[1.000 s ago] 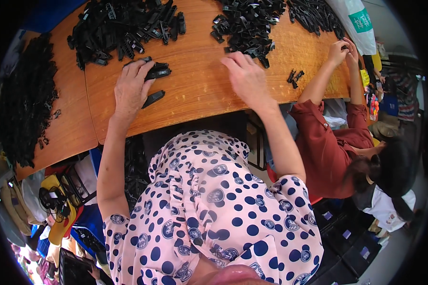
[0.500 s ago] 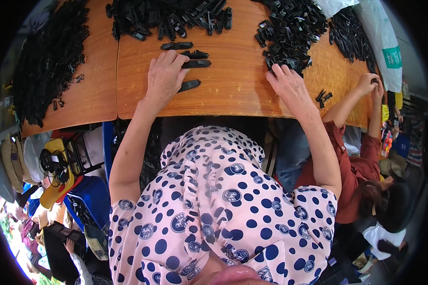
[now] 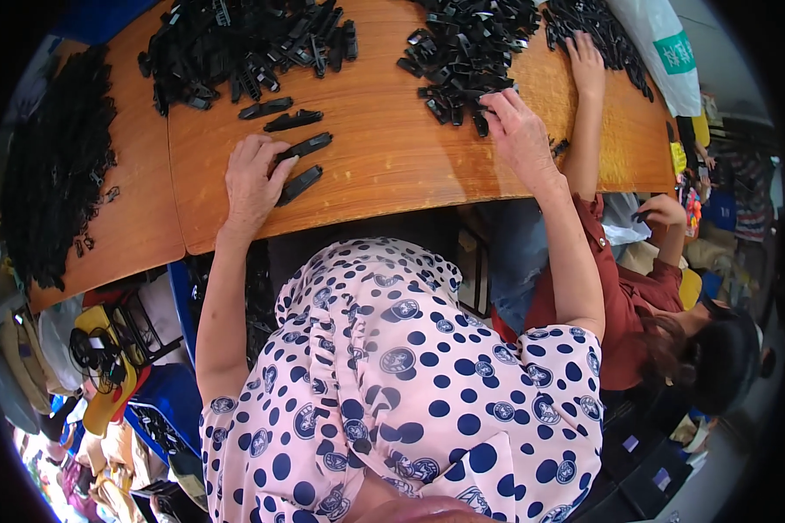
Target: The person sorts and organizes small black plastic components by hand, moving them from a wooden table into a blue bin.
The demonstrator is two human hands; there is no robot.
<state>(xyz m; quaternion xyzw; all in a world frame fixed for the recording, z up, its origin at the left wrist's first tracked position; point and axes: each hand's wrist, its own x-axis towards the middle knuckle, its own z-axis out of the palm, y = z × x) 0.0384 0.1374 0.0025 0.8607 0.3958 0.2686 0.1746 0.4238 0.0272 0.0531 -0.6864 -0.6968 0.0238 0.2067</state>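
Observation:
Near the table's front edge, my left hand has its thumb and fingers closed around the near end of a long black plastic part. A similar black part lies just below my thumb. Two more, a smooth one and a jagged one, lie beyond my fingers. My right hand is at the near edge of a pile of small black plastic pieces. Its fingertips are pinched together by a dark piece; what sits between them is partly hidden.
A large heap of long black parts lies at the back. Thin black pieces form a mound at far left and another pile at back right, where a co-worker's hand reaches. A white bag stands behind it.
The view has shifted, so the table appears turned. The part in my left hand is farther from the jagged one. The co-worker's hand has moved to the back right pile.

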